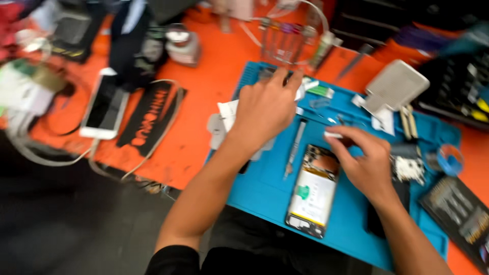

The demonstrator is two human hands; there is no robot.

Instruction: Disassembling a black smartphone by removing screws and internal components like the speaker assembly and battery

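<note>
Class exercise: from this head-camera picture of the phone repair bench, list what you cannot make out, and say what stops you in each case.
- Small white piece at the right hand fingertips: blurred and too small to identify.
- Whatever the left hand reaches for: hidden under its fingers.
- Opened phone on the blue mat: its inner parts smear with motion blur.
- Dark booklet: cut off by the right edge.

opened phone (313,191) | back off, flat on blue mat (265,188)
</note>
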